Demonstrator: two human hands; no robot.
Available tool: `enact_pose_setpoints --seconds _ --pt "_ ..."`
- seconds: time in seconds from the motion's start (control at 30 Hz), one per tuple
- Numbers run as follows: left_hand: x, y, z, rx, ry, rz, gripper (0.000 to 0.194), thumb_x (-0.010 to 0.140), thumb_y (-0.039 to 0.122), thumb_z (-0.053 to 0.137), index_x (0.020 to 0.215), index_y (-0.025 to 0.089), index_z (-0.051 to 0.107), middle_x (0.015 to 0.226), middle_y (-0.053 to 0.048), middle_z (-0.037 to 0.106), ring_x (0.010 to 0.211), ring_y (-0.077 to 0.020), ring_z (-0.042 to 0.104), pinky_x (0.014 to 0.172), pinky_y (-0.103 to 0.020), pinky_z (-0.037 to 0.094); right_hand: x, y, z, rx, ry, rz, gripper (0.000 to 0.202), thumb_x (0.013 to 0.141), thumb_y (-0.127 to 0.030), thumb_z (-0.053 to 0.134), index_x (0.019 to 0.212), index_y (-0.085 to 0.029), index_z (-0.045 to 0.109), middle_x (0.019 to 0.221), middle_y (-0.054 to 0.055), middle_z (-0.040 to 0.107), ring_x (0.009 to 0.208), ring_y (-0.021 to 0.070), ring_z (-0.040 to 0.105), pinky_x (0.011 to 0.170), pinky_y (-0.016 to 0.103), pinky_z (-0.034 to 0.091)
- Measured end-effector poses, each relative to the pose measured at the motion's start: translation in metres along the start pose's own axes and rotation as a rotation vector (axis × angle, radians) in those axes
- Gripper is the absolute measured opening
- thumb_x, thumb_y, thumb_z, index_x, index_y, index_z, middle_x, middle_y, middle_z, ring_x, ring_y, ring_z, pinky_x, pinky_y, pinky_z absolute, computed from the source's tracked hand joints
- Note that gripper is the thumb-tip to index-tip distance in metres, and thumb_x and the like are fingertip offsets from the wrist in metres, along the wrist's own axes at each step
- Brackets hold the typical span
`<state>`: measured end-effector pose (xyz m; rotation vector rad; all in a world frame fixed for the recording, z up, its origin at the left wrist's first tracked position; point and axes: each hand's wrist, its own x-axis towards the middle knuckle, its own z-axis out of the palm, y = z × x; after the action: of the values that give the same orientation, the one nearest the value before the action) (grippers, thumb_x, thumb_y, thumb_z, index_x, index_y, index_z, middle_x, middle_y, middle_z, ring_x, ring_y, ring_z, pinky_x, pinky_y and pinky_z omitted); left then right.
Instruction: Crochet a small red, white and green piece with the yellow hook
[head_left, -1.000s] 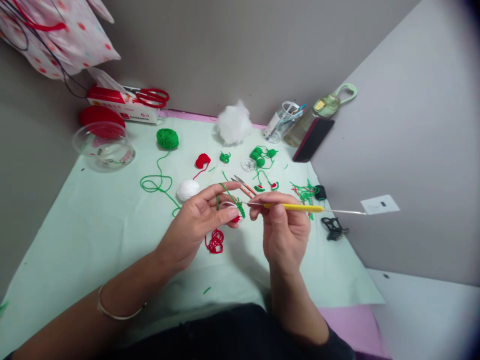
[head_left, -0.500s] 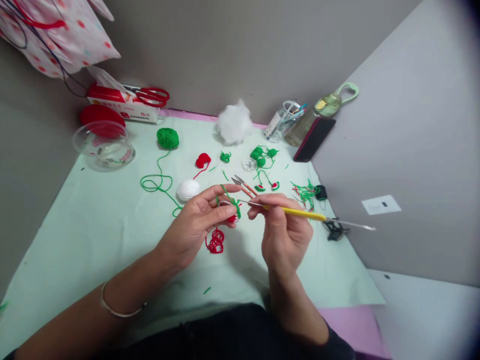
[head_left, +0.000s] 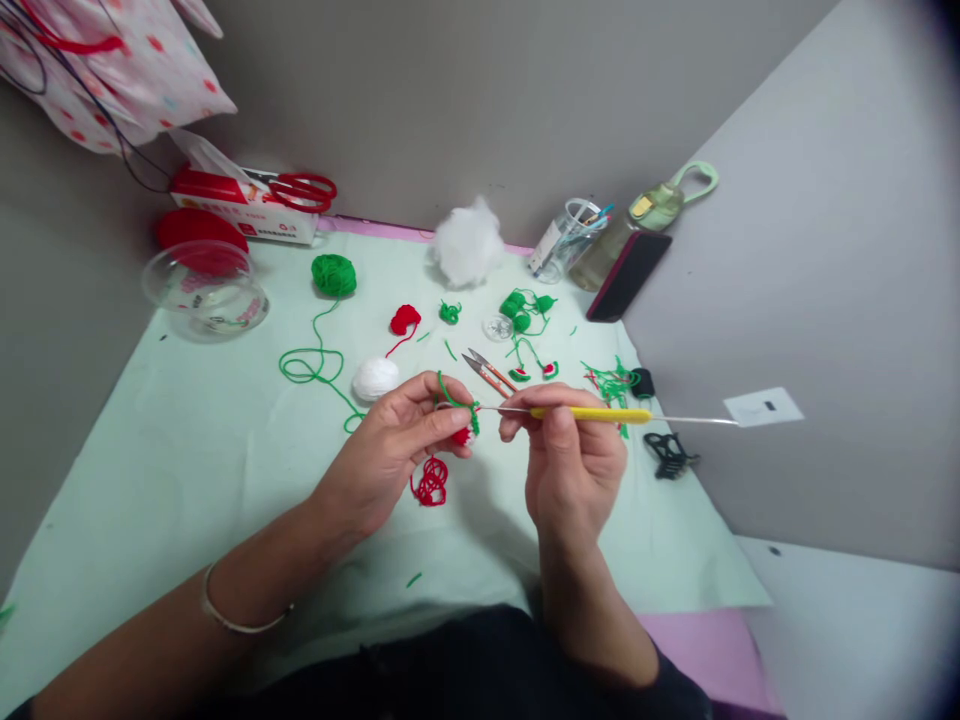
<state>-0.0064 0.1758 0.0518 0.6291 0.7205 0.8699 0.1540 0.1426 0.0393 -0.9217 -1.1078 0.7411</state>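
Note:
Between the thumb and fingers of my left hand [head_left: 397, 440] is a small crochet piece [head_left: 470, 428] in red, white and green. Green yarn [head_left: 442, 381] loops over that hand's index finger. My right hand [head_left: 574, 460] grips a yellow-handled crochet hook [head_left: 600, 414], held nearly level. Its thin metal tip meets the green edge of the piece; whether it passes through a stitch is too small to tell. Below my left hand lies a tangle of red yarn [head_left: 431, 482]. A white yarn ball [head_left: 376, 380] sits just behind that hand, and orange-handled thread snips [head_left: 489, 372] lie beyond both hands.
At the back stand a green yarn ball [head_left: 334, 275], white stuffing [head_left: 469, 243], a pen cup [head_left: 562, 240], a bottle [head_left: 652, 210] and a leaning phone [head_left: 628, 277]. Small crocheted pieces [head_left: 519, 310], yarn scraps [head_left: 613, 380] and a black claw clip [head_left: 670, 456] lie right. Plastic tubs [head_left: 206, 290] stand left.
The crochet hook has swung from a slant to nearly level, its far end rising. My right hand has turned slightly, and the yarn-bearing left index finger has drawn back a little.

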Motion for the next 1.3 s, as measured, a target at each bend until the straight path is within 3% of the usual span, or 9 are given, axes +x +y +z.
enact_pose_setpoints --seconds 0.9,1.3 --pt "-0.0016 0.0022 0.002 -0.009 0.007 -0.013 0.014 0.082 0.027 0.084 0.085 0.019 0.073 0.077 0.001 0.062 0.068 -0.0114 0.057 0.065 -0.025 0.054 0.0 -0.0005 0.0013 -0.027 -0.002 0.033 0.015 0.102 -0.032 0.064 0.099 -0.025 0.077 0.087 0.002 0.074 0.068 0.0147 0.069 0.065 0.033 0.059" --pt "-0.0016 -0.0029 0.0026 0.079 0.008 0.052 0.02 0.081 0.032 0.087 0.088 0.02 0.072 0.08 0.002 0.066 0.073 -0.0128 0.061 0.071 -0.027 0.054 -0.0029 0.003 0.002 -0.036 -0.01 0.046 0.015 0.102 -0.032 0.063 0.1 -0.025 0.076 0.086 0.001 0.074 0.068 0.0143 0.069 0.068 0.034 0.057"
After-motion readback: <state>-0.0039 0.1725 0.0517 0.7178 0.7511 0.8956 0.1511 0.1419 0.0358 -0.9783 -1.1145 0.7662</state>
